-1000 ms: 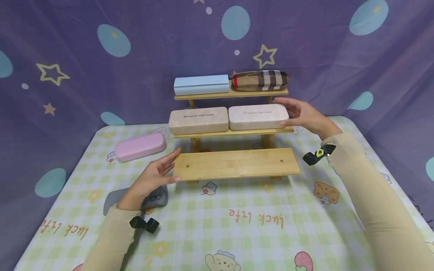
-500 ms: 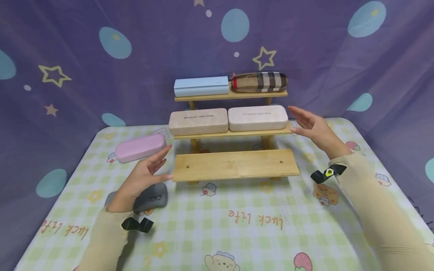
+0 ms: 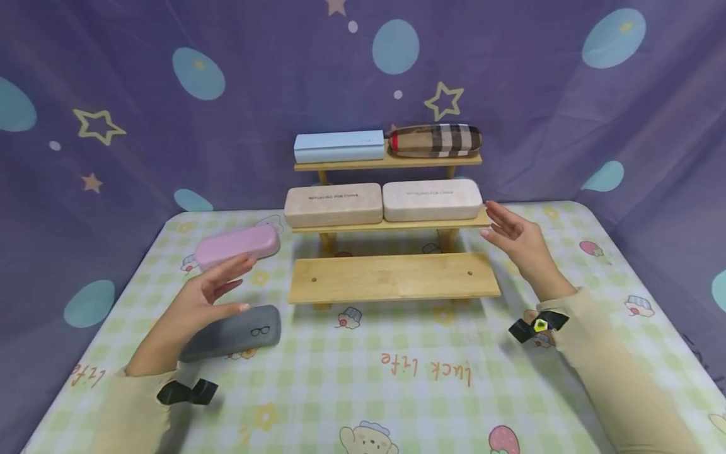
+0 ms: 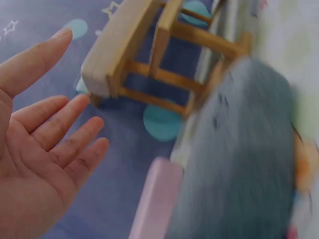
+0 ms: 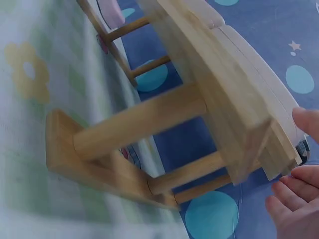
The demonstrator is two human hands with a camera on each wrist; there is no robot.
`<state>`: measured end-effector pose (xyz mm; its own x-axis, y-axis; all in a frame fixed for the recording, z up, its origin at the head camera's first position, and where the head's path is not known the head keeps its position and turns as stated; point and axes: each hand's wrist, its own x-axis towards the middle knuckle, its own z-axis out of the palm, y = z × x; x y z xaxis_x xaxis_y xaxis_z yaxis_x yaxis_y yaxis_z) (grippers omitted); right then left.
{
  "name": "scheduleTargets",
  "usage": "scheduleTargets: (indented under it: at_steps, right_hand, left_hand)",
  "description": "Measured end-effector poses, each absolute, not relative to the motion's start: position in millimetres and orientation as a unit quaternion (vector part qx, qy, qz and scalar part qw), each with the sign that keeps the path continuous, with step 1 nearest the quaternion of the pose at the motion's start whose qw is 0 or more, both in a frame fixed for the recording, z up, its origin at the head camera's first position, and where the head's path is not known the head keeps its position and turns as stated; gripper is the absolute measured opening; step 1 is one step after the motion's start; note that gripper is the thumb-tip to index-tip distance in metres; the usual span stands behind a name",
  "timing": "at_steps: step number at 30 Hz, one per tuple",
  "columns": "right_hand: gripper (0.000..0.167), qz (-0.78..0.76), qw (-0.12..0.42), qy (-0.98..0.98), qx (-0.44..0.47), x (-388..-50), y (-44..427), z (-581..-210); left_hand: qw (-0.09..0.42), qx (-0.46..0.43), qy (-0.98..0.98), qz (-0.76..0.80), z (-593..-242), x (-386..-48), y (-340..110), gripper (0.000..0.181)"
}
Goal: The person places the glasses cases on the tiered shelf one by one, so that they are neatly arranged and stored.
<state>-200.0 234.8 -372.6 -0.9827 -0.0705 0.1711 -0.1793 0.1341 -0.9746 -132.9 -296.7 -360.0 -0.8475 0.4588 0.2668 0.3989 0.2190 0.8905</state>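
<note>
My left hand (image 3: 198,302) hovers over the left side of the table with fingers loosely extended, holding nothing. Below it lies a grey glasses case (image 3: 238,334) with a glasses print, partly hidden by the hand and wrist; a pink glasses case (image 3: 241,244) sits just beyond the fingertips. My right hand (image 3: 524,252), also holding nothing, is beside the right end of a three-step wooden rack (image 3: 397,277). On the middle step, a beige case (image 3: 333,207) and a whiter case (image 3: 432,200) stand side by side. The top step carries a light blue case (image 3: 339,147) and a plaid case (image 3: 435,140).
A green-and-white checked cloth with printed figures covers the table (image 3: 431,403). Behind the rack hangs a purple curtain (image 3: 255,94) with stars and ovals. The rack's round legs (image 5: 144,119) and base bar show in the right wrist view.
My right hand has let go of the whiter case and drawn back, lower and to the right. My left hand has left the lowest step's end and moved left over the grey case.
</note>
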Motion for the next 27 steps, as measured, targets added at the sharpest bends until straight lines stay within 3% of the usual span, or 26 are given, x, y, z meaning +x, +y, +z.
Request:
scheduleTargets:
  at_steps: [16,27]
  right_hand:
    - [0.059,0.664,0.087,-0.74,0.062,-203.7,222.4,-380.8]
    - [0.053,0.619,0.132,-0.774,0.031,-210.3,217.1,-379.9]
  left_hand:
    - [0.09,0.303,0.786,0.532,-379.1,-110.1,-370.8,0.075]
    - [0.133,0.242,0.813,0.512,-392.5,-104.4,-397.0,0.076]
